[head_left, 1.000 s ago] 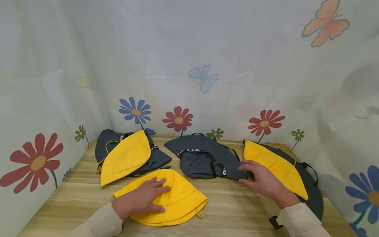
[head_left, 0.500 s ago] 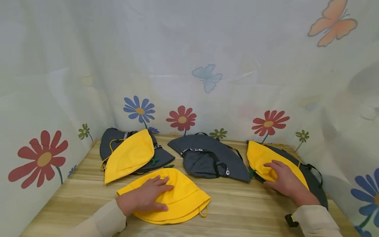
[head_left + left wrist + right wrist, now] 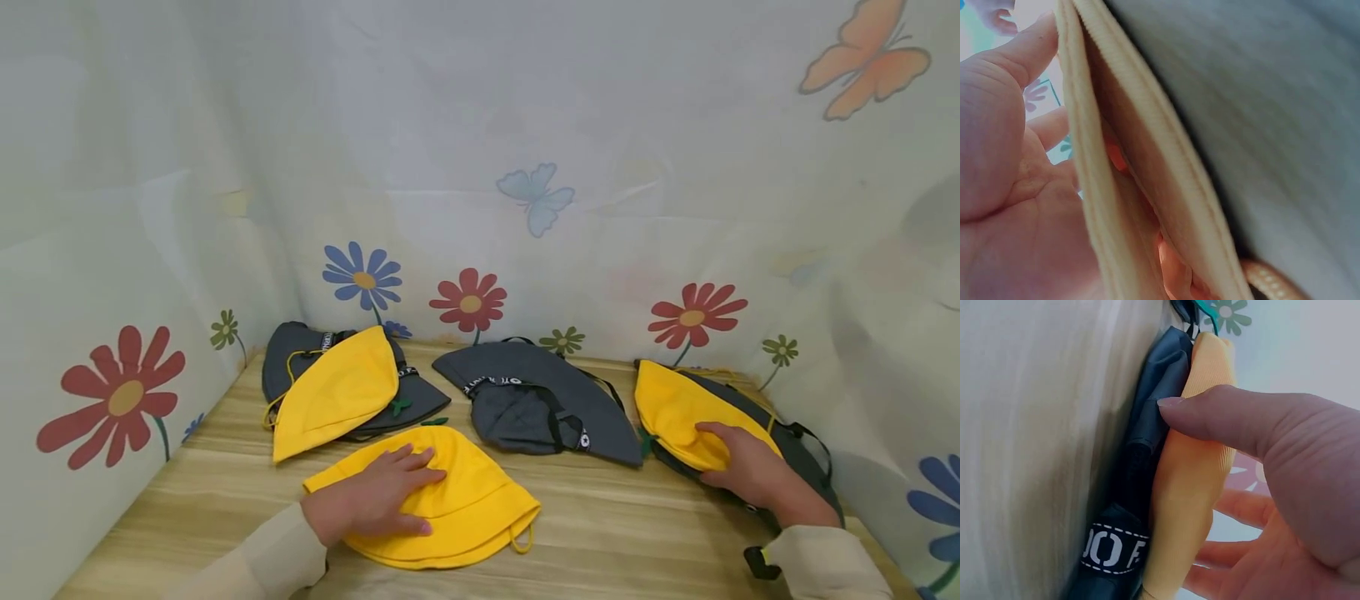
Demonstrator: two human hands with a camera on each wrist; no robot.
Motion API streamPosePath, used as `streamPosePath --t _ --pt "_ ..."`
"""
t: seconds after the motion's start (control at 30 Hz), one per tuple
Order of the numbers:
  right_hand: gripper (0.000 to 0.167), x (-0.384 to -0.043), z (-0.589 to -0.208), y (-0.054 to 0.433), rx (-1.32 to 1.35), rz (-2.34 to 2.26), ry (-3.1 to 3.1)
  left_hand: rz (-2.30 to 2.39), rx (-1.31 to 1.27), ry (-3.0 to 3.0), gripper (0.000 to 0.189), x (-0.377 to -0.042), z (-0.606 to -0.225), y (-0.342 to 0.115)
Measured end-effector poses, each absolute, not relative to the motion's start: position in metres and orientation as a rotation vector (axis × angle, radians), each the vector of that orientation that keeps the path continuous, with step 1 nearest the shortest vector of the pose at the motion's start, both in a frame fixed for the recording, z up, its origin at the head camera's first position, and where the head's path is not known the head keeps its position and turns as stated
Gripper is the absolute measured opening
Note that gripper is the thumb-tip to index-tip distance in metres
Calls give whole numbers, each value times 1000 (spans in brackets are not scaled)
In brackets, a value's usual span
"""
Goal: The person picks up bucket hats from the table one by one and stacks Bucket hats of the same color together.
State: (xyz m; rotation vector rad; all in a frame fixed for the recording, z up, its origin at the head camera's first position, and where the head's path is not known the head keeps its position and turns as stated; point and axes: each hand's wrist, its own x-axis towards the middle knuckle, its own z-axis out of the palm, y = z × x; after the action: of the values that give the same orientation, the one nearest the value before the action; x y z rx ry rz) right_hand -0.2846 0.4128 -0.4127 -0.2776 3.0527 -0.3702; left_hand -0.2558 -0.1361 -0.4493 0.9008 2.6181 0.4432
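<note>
In the head view, my left hand rests with spread fingers on a yellow bucket hat, folded flat at the front of the table. The left wrist view shows this hat's doubled brim beside my palm. At the right, my right hand holds a second yellow bucket hat, which lies on a dark grey hat. In the right wrist view, my thumb lies at the edge between the two hats, with my fingers on the yellow one's far side.
Another dark grey hat with a lettered band lies at the back middle. At the back left, a third yellow hat lies over a dark grey hat. A flower-printed cloth encloses the wooden table.
My right hand has moved right, from beside the middle grey hat onto the right-hand yellow hat, and its fingers have closed on it. My left hand stays on the front hat.
</note>
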Motion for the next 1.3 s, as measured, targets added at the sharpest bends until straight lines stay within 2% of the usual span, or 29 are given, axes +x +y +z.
streamPosePath --t 0.5,0.8,1.1,1.3 --pt "66 -287 -409 426 -203 -404 2943 414 850 2620 72 -256 -448 -130" --pt "68 -286 -413 433 -118 -298 2977 425 837 2614 72 -253 -443 -130" --pt "43 -279 -416 436 -128 -211 3121 417 859 2609 72 -254 -444 -131" --pt "26 -277 -412 439 -41 -238 3221 406 858 2622 72 -256 -447 -131"
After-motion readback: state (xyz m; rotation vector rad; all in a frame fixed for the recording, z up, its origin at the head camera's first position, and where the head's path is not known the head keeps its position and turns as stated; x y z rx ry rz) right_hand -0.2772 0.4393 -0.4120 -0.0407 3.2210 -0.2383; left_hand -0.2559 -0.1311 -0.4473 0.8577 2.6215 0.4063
